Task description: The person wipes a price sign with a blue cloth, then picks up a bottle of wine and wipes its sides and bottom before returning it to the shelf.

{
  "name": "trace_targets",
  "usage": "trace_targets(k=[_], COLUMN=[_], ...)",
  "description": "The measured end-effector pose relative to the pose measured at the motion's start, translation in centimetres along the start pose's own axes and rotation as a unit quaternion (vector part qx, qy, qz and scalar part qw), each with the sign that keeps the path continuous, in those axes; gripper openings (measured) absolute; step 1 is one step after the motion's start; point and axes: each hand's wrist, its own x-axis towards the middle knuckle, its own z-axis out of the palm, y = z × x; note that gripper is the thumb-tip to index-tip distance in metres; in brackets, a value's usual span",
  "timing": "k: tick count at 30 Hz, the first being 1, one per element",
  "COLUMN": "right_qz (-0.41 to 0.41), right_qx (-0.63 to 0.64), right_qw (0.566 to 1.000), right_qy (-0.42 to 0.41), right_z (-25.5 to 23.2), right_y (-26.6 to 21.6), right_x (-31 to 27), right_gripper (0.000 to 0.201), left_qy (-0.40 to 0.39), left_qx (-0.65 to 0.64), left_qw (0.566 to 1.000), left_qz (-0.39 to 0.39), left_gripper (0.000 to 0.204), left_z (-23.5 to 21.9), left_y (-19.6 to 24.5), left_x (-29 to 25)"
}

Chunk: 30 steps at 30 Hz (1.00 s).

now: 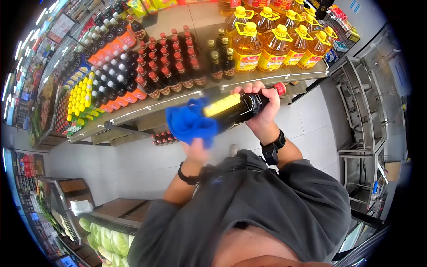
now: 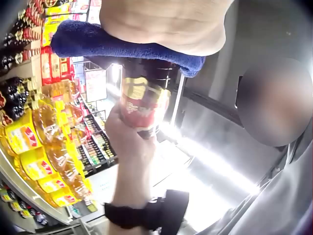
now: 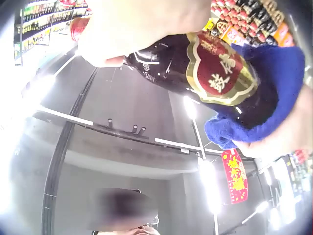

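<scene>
- Pictured centre frame in the head view, your right hand grips the dark glass bottle around its neck and shoulder, just below the red cap.
- At left of centre, your left hand clutches a soft, bright blue cloth against the bottle's base end; motion blurs the hand, so the lie of each finger is hard to tell.
- The bottle hangs aslant in front of the long metal-edged shelf, cap toward the right of the frame, yellow paper label facing up; a red-and-gold label shows in the right wrist view.
- Behind, red-capped dark bottles line the upper middle, with yellow-capped jugs of golden oil at upper right.
- For a good wipe, cup the cloth evenly round the glass and turn the bottle from the neck, so that each side meets fabric.
- Light pressure over the labels should spare their edges; a firm neck grip matters most, as smooth glass could slip.
</scene>
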Motion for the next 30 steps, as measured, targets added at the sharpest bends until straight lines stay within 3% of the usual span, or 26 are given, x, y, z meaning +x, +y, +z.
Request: trace_targets(k=[3, 6, 9, 10, 14, 17, 18, 20, 22, 24, 25, 28, 30], right_qz=[0.006, 0.019, 0.023, 0.023, 0.035, 0.045, 0.056, 0.085, 0.094, 0.076, 0.065, 0.01, -0.014], right_qx=[0.034, 0.05, 0.043, 0.033, 0.033, 0.023, 0.041, 0.043, 0.03, -0.024, -0.051, -0.062, -0.046], right_qw=[0.993, 0.982, 0.969, 0.965, 0.963, 0.972, 0.974, 0.975, 0.974, 0.973, 0.971, 0.983, 0.988], right_qy=[-0.115, -0.179, -0.242, -0.261, -0.267, -0.231, -0.217, -0.202, -0.203, -0.218, -0.226, -0.173, -0.144], right_z=[0.0, -0.5, -1.3, -1.5, -2.4, -3.3, -3.7, -3.9, -3.6, -2.7, -2.0, -0.1, 0.7], right_y=[-1.3, -2.8, -4.3, -4.8, -5.2, -4.8, -4.3, -3.7, -2.9, -1.8, -1.1, 1.7, 4.0], right_x=[1.9, 3.8, 6.0, 6.8, 9.1, 10.2, 10.6, 10.9, 11.2, 10.9, 10.8, 11.0, 11.5], right_gripper=[0.025, 0.024, 0.022, 0.022, 0.022, 0.023, 0.023, 0.023, 0.023, 0.022, 0.021, 0.019, 0.019], left_qy=[0.094, 0.151, 0.142, 0.121, 0.077, 0.076, -0.068, -0.102, -0.191, -0.265, -0.31, -0.216, -0.188], left_qx=[-0.092, -0.213, -0.324, -0.315, -0.43, -0.378, -0.397, -0.192, -0.102, 0.168, 0.301, 0.473, 0.556], left_qw=[0.991, 0.961, 0.903, 0.913, 0.828, 0.799, 0.764, 0.852, 0.875, 0.856, 0.819, 0.839, 0.81], left_qz=[-0.009, -0.094, -0.243, -0.231, -0.353, -0.461, -0.504, -0.476, -0.433, -0.41, -0.377, -0.163, -0.004], left_gripper=[0.053, 0.062, 0.058, 0.058, 0.071, 0.078, 0.072, 0.064, 0.05, 0.048, 0.047, 0.051, 0.058], left_z=[3.0, 5.6, 6.5, 6.5, 6.7, 5.6, 3.9, 2.1, 0.4, 0.4, 0.3, -0.3, -1.1], left_y=[0.8, 1.7, 1.7, 0.2, -0.8, -1.7, -1.8, -2.5, -1.4, 0.9, 1.4, 0.8, 1.0], left_x=[2.4, 3.9, 5.6, 6.0, 8.0, 9.9, 10.8, 10.8, 11.9, 14.1, 15.1, 13.8, 13.3])
